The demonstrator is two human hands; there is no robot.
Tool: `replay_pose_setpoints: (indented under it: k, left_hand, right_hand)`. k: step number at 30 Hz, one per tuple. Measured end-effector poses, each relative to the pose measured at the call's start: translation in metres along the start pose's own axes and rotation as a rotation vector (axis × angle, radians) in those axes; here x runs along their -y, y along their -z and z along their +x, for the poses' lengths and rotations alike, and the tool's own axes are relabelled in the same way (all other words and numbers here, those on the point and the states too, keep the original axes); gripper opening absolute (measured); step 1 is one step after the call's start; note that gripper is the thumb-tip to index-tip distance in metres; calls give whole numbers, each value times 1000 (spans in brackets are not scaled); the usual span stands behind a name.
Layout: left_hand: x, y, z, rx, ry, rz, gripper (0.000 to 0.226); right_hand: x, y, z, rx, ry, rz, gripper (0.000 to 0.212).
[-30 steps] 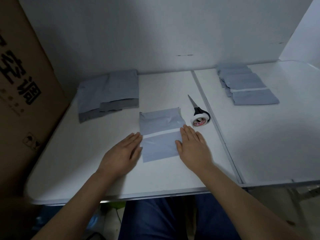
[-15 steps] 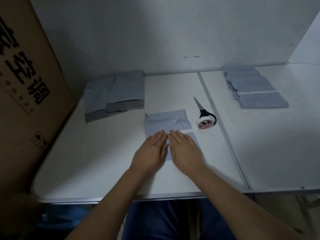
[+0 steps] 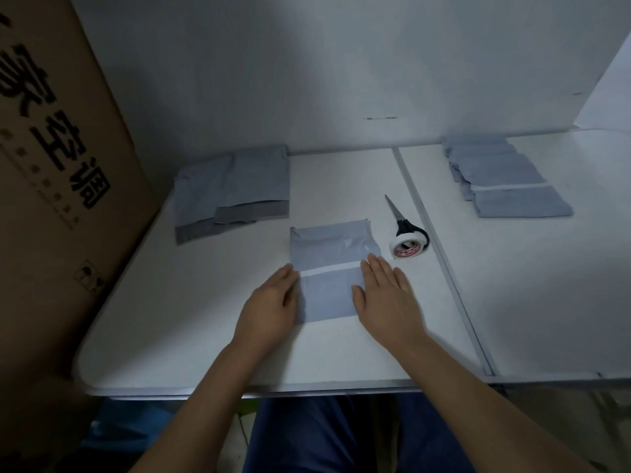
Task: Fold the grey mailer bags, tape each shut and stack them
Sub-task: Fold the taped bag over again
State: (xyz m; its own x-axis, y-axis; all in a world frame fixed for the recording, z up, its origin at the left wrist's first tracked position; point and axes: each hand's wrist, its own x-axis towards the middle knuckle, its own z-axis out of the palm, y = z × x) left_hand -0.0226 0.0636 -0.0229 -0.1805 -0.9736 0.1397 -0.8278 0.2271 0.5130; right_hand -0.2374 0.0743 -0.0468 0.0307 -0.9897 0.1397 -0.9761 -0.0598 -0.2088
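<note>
Both hands had slid apart from the middle to the bag's side edges.
Left hand (image 3: 273, 303) and right hand (image 3: 387, 295) pressed flat, fingers straight, no grip, on the folded mailer bag (image 3: 333, 271) on the worktop (image 3: 205, 322), near the tape roll (image 3: 408, 247).

Left hand (image 3: 269, 307) and right hand (image 3: 387, 295) lie flat, flanking a folded mailer bag (image 3: 329, 271) on the table (image 3: 170, 319); tape roll (image 3: 408, 245) just beyond the right hand.
</note>
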Motion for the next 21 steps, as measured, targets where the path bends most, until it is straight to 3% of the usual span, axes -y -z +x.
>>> replay_pose_setpoints:
  k: [2, 5, 6, 8, 12, 14, 16, 18, 21]
  left_hand:
    - [0, 9, 6, -50, 187, -203, 35]
    - [-17, 22, 23, -51, 609, -905, 19]
    - [-21, 25, 28, -22, 708, -1023, 12]
    - [-26, 31, 36, 61, 808, -982, 13]
    - [-30, 36, 46, 214, 775, -652, 38]
    - [-37, 35, 47, 233, 733, -581, 33]
    - [-41, 31, 49, 212, 733, -673, 25]
    - [-45, 31, 49, 194, 760, -845, 15]
    - [-47, 35, 51, 170, 790, -1300, 11]
  right_hand:
    - [-2, 1, 0, 19, 1, 7, 84]
    - [-3, 1, -1, 27, 10, 3, 85]
    - [-3, 1, -1, 26, 10, 2, 84]
    - [-3, 1, -1, 12, 9, 3, 84]
    - [-4, 3, -2, 23, 21, 10, 86]
    - [-5, 3, -3, 21, 25, 41, 82]
    - [-8, 3, -2, -28, 57, 132, 66]
    - [-11, 6, -2, -120, 59, 401, 50]
    - [-19, 20, -2, -285, -147, 751, 28]
